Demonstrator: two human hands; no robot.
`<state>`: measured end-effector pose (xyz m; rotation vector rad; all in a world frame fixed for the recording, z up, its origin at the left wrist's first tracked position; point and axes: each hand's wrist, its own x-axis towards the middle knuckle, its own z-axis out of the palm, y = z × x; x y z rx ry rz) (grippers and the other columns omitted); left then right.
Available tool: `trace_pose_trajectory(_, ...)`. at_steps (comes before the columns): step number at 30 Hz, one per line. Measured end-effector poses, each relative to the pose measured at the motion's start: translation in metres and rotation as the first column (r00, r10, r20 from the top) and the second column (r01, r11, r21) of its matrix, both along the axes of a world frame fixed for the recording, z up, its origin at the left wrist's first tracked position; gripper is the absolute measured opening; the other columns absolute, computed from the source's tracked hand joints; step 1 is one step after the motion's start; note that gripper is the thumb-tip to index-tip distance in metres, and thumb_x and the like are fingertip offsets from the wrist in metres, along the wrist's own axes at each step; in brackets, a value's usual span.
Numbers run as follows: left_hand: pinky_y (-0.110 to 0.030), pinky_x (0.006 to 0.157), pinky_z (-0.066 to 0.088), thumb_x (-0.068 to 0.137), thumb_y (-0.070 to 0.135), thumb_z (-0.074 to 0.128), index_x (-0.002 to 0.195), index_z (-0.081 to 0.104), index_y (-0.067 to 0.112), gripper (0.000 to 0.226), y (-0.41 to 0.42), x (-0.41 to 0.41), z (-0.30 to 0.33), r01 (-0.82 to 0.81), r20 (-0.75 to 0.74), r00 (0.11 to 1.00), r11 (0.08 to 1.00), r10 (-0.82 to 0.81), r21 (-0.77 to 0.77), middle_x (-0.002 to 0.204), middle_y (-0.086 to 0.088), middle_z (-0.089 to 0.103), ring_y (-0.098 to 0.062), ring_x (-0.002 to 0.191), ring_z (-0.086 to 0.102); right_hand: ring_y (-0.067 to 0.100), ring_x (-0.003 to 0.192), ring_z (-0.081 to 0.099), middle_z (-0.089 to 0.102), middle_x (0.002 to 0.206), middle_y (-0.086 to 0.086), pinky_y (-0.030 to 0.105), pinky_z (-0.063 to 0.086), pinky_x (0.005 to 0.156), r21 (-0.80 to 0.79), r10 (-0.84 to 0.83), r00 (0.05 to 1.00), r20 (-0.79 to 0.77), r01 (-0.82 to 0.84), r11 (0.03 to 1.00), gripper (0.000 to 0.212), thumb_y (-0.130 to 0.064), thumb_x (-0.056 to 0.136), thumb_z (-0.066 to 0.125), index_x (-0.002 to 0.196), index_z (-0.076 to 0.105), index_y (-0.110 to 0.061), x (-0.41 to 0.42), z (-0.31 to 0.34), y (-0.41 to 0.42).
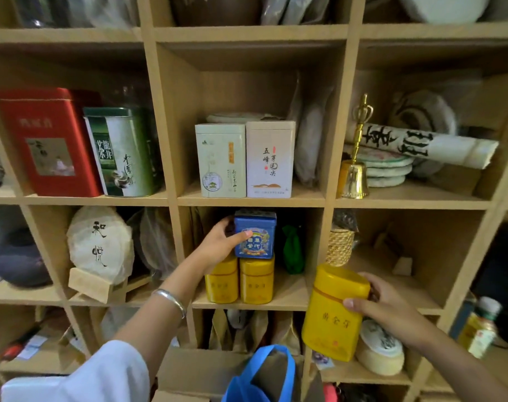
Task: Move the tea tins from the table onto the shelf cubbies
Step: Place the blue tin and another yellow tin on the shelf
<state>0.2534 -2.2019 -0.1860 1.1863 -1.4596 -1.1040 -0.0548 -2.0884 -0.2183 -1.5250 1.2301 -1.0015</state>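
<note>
Two yellow tins [239, 282] bear the blue tin [255, 235] left fingers [241, 235] grip; right fingers [354, 303] clasp another yellow tin [332, 313].

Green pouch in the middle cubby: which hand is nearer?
Left. The left hand grips the blue tin just beside the green pouch; the right hand holds a yellow tin lower, out front.

Blue tin [255, 235] upright atop two yellow tins [239, 281]; third yellow tin [334, 311] held tilted.

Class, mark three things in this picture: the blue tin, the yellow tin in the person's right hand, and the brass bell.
blue tin [257, 237]: head view, front label.
yellow tin [332, 314]: head view, front face below the lid.
brass bell [352, 179]: head view, flared body.
</note>
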Motion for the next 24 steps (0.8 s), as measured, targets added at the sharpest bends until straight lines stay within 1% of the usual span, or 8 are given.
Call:
trace_pose_trajectory(2, -0.029, 0.088, 0.053, 0.088, 0.014, 0.067, 0.142, 0.038, 0.013, 0.061, -0.002, 0.000, -0.002, 0.003, 0.005, 1.000, 1.000, -0.003, -0.009, 0.124, -0.001, 0.058, -0.014, 0.108, 0.060, 0.015, 0.096, 0.067, 0.068, 0.108, 0.004, 0.021, 0.054, 0.067, 0.003, -0.009, 1.000, -0.003, 0.009, 1.000, 0.114, -0.069, 0.016, 0.085, 0.115, 0.055, -0.020, -0.001, -0.001, -0.001)
trace_pose_trajectory(5, -0.027, 0.085, 0.054, 0.087, 0.016, 0.069, 0.143, 0.037, 0.014, 0.065, -0.003, 0.003, -0.005, 0.001, 0.044, 0.999, 1.000, 0.000, -0.019, 0.130, -0.004, 0.058, -0.015, 0.112, 0.059, 0.011, 0.091, 0.069, 0.069, 0.106, 0.003, 0.020, 0.055, 0.067, -0.003, -0.012, 1.000, -0.005, 0.012, 1.000, 0.112, -0.069, 0.019, 0.085, 0.114, 0.056, -0.020, 0.000, -0.003, -0.005)
trace_pose_trajectory(9, -0.016, 0.068, 0.055, 0.088, 0.015, 0.067, 0.140, 0.038, 0.017, 0.060, -0.002, 0.008, -0.008, 0.011, 0.086, 0.996, 0.999, -0.008, -0.032, 0.121, 0.004, 0.057, -0.007, 0.102, 0.059, 0.011, 0.093, 0.069, 0.068, 0.106, 0.002, 0.020, 0.054, 0.067, -0.016, -0.003, 1.000, -0.013, 0.003, 1.000, 0.109, -0.070, 0.021, 0.085, 0.115, 0.055, -0.021, 0.007, -0.005, -0.013)
trace_pose_trajectory(13, -0.016, 0.070, 0.056, 0.087, 0.017, 0.069, 0.141, 0.037, 0.016, 0.063, -0.003, 0.011, -0.007, 0.025, 0.118, 0.993, 0.999, -0.020, -0.038, 0.132, -0.002, 0.057, -0.010, 0.108, 0.058, 0.010, 0.092, 0.069, 0.069, 0.105, 0.001, 0.020, 0.053, 0.069, -0.024, 0.028, 0.999, -0.036, -0.029, 0.999, 0.101, -0.064, 0.029, 0.086, 0.115, 0.056, -0.022, 0.017, -0.002, -0.020)
trace_pose_trajectory(17, -0.013, 0.067, 0.055, 0.088, 0.014, 0.067, 0.141, 0.036, 0.015, 0.061, -0.001, 0.011, -0.005, 0.040, 0.127, 0.991, 0.999, -0.036, -0.030, 0.124, 0.001, 0.056, -0.003, 0.097, 0.059, 0.011, 0.094, 0.067, 0.067, 0.109, -0.001, 0.020, 0.053, 0.069, -0.028, 0.060, 0.997, -0.037, -0.061, 0.998, 0.080, -0.053, 0.040, 0.080, 0.112, 0.054, -0.027, 0.025, 0.007, -0.023)
trace_pose_trajectory(20, -0.011, 0.065, 0.054, 0.089, 0.013, 0.065, 0.143, 0.035, 0.014, 0.062, -0.002, 0.011, -0.007, 0.050, 0.124, 0.991, 0.998, -0.046, -0.026, 0.117, 0.007, 0.055, 0.001, 0.094, 0.058, 0.012, 0.099, 0.065, 0.065, 0.112, 0.000, 0.020, 0.052, 0.068, -0.026, 0.064, 0.997, -0.041, -0.065, 0.998, 0.075, -0.049, 0.045, 0.080, 0.111, 0.052, -0.028, 0.028, 0.010, -0.025)
trace_pose_trajectory(21, -0.010, 0.064, 0.054, 0.089, 0.013, 0.065, 0.143, 0.035, 0.014, 0.062, -0.003, 0.011, -0.006, 0.048, 0.121, 0.992, 0.999, -0.045, -0.023, 0.115, 0.008, 0.055, 0.001, 0.093, 0.058, 0.012, 0.099, 0.064, 0.065, 0.112, 0.001, 0.020, 0.052, 0.069, -0.028, 0.060, 0.997, -0.051, -0.061, 0.998, 0.078, -0.050, 0.044, 0.082, 0.112, 0.052, -0.027, 0.028, 0.010, -0.026)
trace_pose_trajectory(24, -0.011, 0.063, 0.054, 0.088, 0.012, 0.066, 0.143, 0.034, 0.014, 0.064, -0.003, 0.011, -0.007, 0.043, 0.117, 0.992, 0.999, -0.040, -0.023, 0.108, 0.013, 0.055, 0.000, 0.092, 0.058, 0.015, 0.101, 0.065, 0.066, 0.112, 0.002, 0.023, 0.053, 0.072, -0.053, 0.049, 0.996, -0.079, -0.054, 0.997, 0.103, -0.070, 0.028, 0.083, 0.116, 0.053, -0.025, 0.028, 0.008, -0.028)
